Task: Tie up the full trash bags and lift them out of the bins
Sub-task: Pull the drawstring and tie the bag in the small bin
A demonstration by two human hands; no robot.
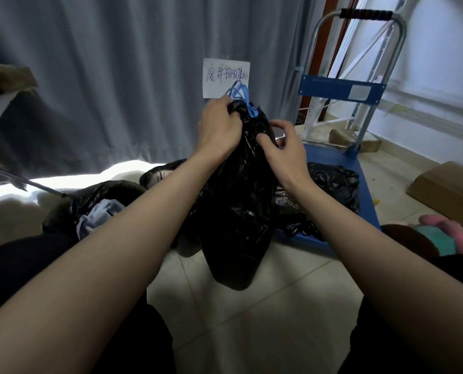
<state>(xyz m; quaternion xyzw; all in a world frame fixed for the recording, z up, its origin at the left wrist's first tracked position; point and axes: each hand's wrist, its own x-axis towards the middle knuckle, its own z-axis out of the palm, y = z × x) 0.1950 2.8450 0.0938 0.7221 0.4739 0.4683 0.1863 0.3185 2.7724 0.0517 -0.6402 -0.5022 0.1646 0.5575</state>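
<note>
The black trash bag [238, 201] stands in the middle of the view, upright and stretched tall, with its bottom on the tiled floor [265, 319]. Its neck is gathered at about 12 o'clock from the centre, and a blue drawstring [242, 99] comes out of the neck in loops.

The left hand [219, 128] is at the neck of the bag, on its 9 o'clock side. The fingers are curled around the gathered plastic just below the drawstring and they grip it. The right hand [281, 147] is at the 3 o'clock side of the bag, a little lower than the left one. It is half closed: the thumb and the first fingers are bent toward each other and pinch a fold of the black plastic, while the palm stays apart from the bag.

At 9 o'clock from the held bag, a second black bag [90, 203] lies open on the floor with blue cloth [101, 214] inside. At 3 o'clock, another black bag [330, 184] lies on the blue platform of a hand cart [365, 85]. Behind the hands, at 12 o'clock, a white paper note [219, 74] with handwriting hangs on a grey curtain [103, 76]. At 4 o'clock, a flat cardboard box [446, 190] lies on the floor.
</note>
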